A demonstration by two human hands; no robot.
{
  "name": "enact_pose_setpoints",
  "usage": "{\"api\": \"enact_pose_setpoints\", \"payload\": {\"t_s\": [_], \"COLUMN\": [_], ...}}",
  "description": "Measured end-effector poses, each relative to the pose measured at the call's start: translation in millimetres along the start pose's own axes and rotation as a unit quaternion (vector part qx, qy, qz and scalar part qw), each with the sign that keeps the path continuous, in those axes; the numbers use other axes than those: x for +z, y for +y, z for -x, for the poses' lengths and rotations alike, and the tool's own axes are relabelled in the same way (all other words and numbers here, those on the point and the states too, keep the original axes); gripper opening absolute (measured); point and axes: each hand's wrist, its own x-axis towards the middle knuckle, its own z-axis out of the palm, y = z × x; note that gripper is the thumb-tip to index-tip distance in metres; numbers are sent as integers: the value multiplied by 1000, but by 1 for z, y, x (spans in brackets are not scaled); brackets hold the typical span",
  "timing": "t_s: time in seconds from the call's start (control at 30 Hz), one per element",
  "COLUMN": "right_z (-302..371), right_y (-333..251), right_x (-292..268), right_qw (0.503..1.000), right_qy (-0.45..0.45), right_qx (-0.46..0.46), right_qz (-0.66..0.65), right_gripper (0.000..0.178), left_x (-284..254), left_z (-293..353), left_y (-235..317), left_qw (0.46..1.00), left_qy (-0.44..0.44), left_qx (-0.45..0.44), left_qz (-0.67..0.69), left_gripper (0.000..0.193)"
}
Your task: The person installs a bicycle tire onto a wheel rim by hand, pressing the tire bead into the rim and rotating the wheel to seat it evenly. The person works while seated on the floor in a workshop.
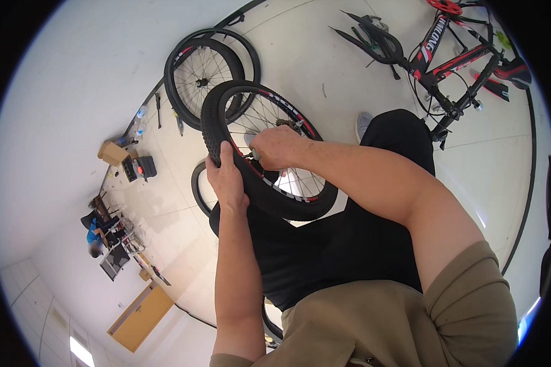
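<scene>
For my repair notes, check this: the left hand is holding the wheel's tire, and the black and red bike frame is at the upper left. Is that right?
Not quite: the head view shows the black and red bike frame at the upper right. The left hand is holding the wheel's tire.

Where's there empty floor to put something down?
Bare floor shows beyond the held wheel, left of the bike frame, and between the bent knee and the right wall. It's crowded around the cardboard box and dark case.

Bike frame (431, 49) right of the wheel (275, 199), cardboard box (113, 153) left, second wheel (202, 82) behind it
</scene>
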Motion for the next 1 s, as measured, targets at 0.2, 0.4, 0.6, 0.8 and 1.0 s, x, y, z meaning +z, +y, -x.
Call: {"api": "enact_pose_setpoints", "payload": {"t_s": [0.2,0.4,0.6,0.8,1.0], "right_z": [-4,-5,-4,-7,-20], "right_y": [2,2,1,4,10], "right_x": [1,6,9,15,23], "right_qw": [1000,1000,1000,1000,998], "right_qy": [14,17,18,25,38], "right_qx": [-6,-5,-5,9,31], "right_qz": [3,0,3,-6,-28], "right_gripper": [25,24,22,26,27], "left_x": [1,-1,-9,-2,1], "left_z": [1,-3,-2,-1,13], "left_y": [7,3,1,-3,-4], "left_qw": [1000,1000,984,986,990], "left_qy": [-9,-8,-91,-10,-16], "left_qx": [-3,-10,-98,-109,-84], "left_qz": [-4,24,121,124,114], "left_gripper": [50,46,58,56,55]}}
